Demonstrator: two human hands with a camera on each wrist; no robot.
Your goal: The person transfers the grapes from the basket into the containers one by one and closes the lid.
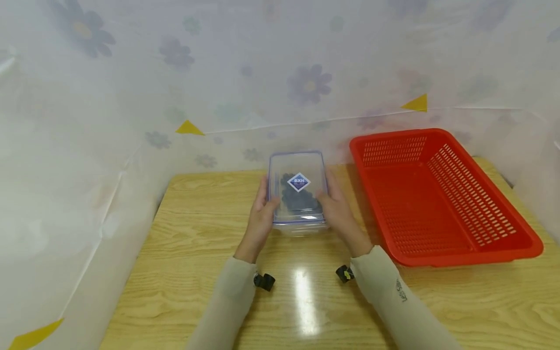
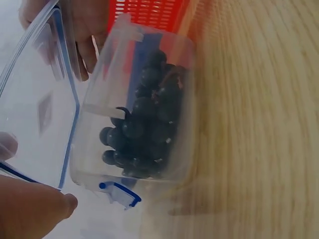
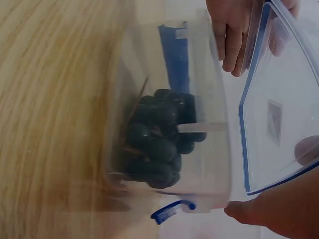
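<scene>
Both hands hold a clear lid with a blue rim between them, one at each long side. The left hand has its thumb over the left edge; the right hand grips the right edge likewise. Beneath the lid a clear plastic container stands on the table. In both wrist views a gap shows between lid and container. Dark grapes in a bunch lie inside the container. A blue-edged clip sticks out at the container's end.
To the right a red plastic basket with slotted sides stands on the wooden table. A flower-patterned sheet hangs behind and along the left side, with yellow tape pieces on it.
</scene>
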